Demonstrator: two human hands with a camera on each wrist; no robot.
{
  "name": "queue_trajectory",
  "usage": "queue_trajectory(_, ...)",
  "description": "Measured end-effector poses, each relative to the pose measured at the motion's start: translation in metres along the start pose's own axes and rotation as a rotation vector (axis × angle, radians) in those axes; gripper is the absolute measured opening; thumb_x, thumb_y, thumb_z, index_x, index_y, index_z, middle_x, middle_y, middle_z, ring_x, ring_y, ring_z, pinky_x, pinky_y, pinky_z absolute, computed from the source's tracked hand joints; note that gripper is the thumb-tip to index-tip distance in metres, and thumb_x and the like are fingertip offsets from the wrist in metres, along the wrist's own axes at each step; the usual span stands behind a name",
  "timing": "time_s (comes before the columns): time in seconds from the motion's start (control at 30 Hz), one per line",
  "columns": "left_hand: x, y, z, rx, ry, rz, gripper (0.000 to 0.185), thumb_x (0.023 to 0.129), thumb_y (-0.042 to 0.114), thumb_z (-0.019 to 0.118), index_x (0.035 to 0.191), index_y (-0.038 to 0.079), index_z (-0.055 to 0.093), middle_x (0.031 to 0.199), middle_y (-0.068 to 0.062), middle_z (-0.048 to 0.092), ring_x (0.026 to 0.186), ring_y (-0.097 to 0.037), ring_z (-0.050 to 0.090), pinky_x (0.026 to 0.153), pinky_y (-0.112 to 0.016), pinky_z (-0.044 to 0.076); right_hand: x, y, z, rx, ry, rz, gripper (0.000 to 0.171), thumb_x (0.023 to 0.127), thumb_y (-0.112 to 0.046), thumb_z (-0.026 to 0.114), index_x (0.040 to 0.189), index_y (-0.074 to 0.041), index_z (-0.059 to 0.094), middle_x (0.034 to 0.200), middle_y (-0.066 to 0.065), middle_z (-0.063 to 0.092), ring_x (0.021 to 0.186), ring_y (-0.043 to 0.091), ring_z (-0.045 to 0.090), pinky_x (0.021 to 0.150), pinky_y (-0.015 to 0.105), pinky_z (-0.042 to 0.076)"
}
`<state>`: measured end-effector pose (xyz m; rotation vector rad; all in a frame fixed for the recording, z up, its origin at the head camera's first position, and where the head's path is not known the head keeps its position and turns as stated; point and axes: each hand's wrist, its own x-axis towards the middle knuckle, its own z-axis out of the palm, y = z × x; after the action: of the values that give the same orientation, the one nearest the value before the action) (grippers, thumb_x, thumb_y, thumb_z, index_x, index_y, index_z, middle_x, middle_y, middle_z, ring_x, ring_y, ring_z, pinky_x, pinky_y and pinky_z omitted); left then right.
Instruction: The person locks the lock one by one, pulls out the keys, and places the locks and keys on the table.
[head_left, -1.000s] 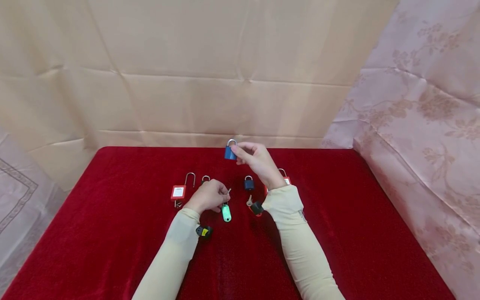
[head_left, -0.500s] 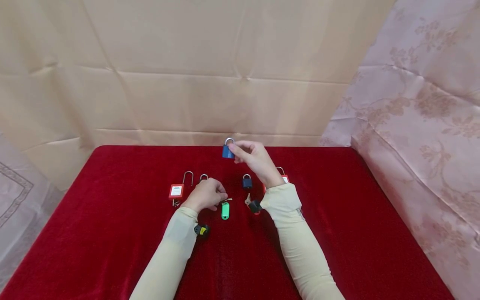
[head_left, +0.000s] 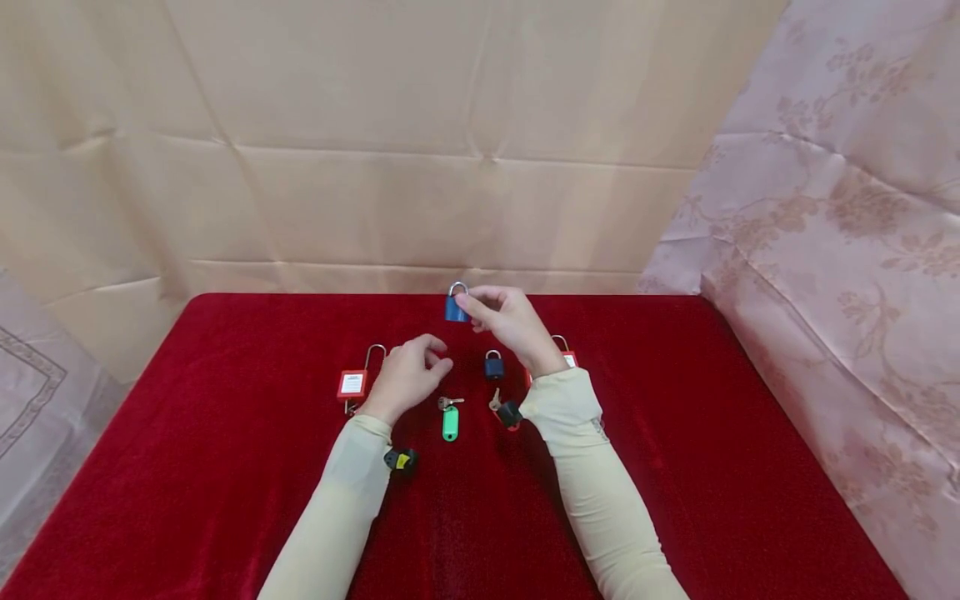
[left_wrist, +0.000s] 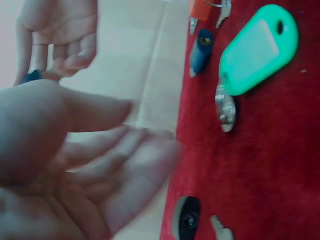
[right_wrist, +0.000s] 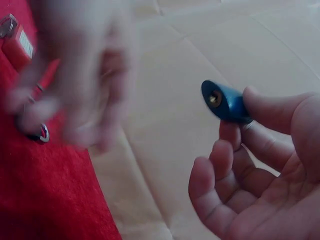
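Observation:
My right hand (head_left: 512,327) pinches a blue padlock (head_left: 456,309) between thumb and fingers, held up over the table's far edge with its shackle on top. In the right wrist view the padlock (right_wrist: 227,102) shows its brass keyhole. My left hand (head_left: 408,375), fingers loose and holding nothing, is in the air to the lower left of that padlock; it is blurred in both wrist views. Just below it, a small key (head_left: 452,403) with a green key tag (head_left: 450,424) lies on the red cloth.
A dark blue padlock (head_left: 493,367) lies right of the tag, a loose key (head_left: 496,399) below it. An open-shackled red padlock (head_left: 352,384) sits at left; another red padlock (head_left: 571,359) is partly behind my right wrist. The left wrist view shows a black padlock (left_wrist: 188,218).
My left hand has let go of the key with the green tag, which now lies on the cloth, and has lifted away toward the far edge. The right hand keeps holding the blue padlock.

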<state>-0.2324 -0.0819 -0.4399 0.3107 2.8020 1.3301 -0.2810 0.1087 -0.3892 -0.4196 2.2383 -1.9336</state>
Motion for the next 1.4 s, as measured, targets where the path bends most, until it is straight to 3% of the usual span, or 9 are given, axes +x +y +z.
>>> queue_trajectory(0.07, 0.001, 0.002, -0.004, -0.058, 0.113, 0.045, 0.029, 0.095, 0.017, 0.07, 0.121, 0.003, 0.067, 0.098, -0.009, 0.073, 0.082, -0.021, 0.069, 0.079, -0.041, 0.055, 0.001, 0.0, 0.0, -0.029, 0.0, 0.015, 0.03, 0.096, -0.025, 0.072, 0.117, -0.004, 0.073, 0.088, 0.001, 0.069, 0.08, 0.018, 0.062, 0.077, 0.031, 0.053)
queue_trajectory(0.17, 0.002, 0.007, -0.009, -0.159, 0.232, 0.096, 0.03, 0.096, 0.016, 0.07, 0.124, 0.006, 0.065, 0.105, -0.011, 0.073, 0.086, -0.022, 0.072, 0.078, -0.04, 0.058, 0.002, 0.0, 0.001, -0.067, -0.004, 0.032, 0.03, 0.096, -0.026, 0.072, 0.118, -0.005, 0.073, 0.091, 0.003, 0.07, 0.081, 0.02, 0.063, 0.077, 0.031, 0.054)
queue_trajectory(0.27, 0.002, 0.01, -0.013, -0.222, 0.297, 0.145, 0.029, 0.095, 0.013, 0.071, 0.123, 0.006, 0.065, 0.108, -0.013, 0.073, 0.089, -0.022, 0.072, 0.079, -0.038, 0.059, 0.002, 0.001, 0.001, -0.09, -0.014, 0.046, 0.03, 0.097, -0.026, 0.071, 0.119, -0.006, 0.072, 0.093, 0.006, 0.071, 0.08, 0.022, 0.064, 0.078, 0.032, 0.055)
queue_trajectory(0.33, 0.002, 0.011, -0.015, -0.251, 0.305, 0.164, 0.028, 0.095, 0.011, 0.071, 0.122, 0.005, 0.066, 0.109, -0.014, 0.072, 0.092, -0.022, 0.072, 0.082, -0.038, 0.059, 0.002, 0.002, 0.001, -0.102, -0.021, 0.052, 0.03, 0.097, -0.025, 0.071, 0.119, -0.005, 0.072, 0.094, 0.007, 0.071, 0.08, 0.022, 0.065, 0.078, 0.032, 0.056)
queue_trajectory(0.5, 0.002, 0.012, -0.015, -0.256, 0.252, 0.151, 0.028, 0.095, 0.011, 0.071, 0.123, 0.004, 0.067, 0.109, -0.01, 0.073, 0.096, -0.021, 0.071, 0.087, -0.038, 0.057, 0.002, 0.005, 0.002, -0.153, -0.045, 0.05, 0.03, 0.097, -0.023, 0.07, 0.118, -0.003, 0.071, 0.096, 0.009, 0.071, 0.078, 0.023, 0.066, 0.077, 0.033, 0.057)
queue_trajectory(0.77, 0.002, 0.009, -0.011, -0.189, 0.157, 0.119, 0.029, 0.097, 0.015, 0.069, 0.124, 0.004, 0.067, 0.108, -0.011, 0.073, 0.097, -0.023, 0.07, 0.086, -0.041, 0.057, 0.003, 0.012, 0.003, -0.266, -0.088, 0.067, 0.024, 0.098, -0.025, 0.07, 0.114, -0.008, 0.072, 0.094, 0.007, 0.07, 0.092, 0.045, 0.066, 0.079, 0.04, 0.057)
queue_trajectory(1.17, 0.002, 0.002, 0.0, -0.02, -0.068, 0.036, 0.038, 0.097, 0.014, 0.067, 0.131, -0.001, 0.061, 0.109, -0.013, 0.071, 0.095, -0.023, 0.068, 0.089, -0.042, 0.055, 0.011, 0.037, 0.005, -0.356, -0.168, 0.156, 0.025, 0.098, -0.013, 0.068, 0.12, -0.003, 0.066, 0.087, 0.01, 0.069, 0.08, 0.031, 0.068, 0.071, 0.033, 0.058)
queue_trajectory(1.4, 0.002, -0.001, 0.006, 0.097, -0.146, 0.001, 0.027, 0.097, 0.011, 0.067, 0.121, -0.001, 0.066, 0.094, -0.008, 0.071, 0.078, -0.018, 0.062, 0.076, -0.037, 0.052, 0.014, 0.052, 0.008, -0.34, -0.205, 0.234, 0.027, 0.098, -0.014, 0.069, 0.12, 0.0, 0.065, 0.085, 0.012, 0.067, 0.072, 0.02, 0.063, 0.064, 0.032, 0.058)
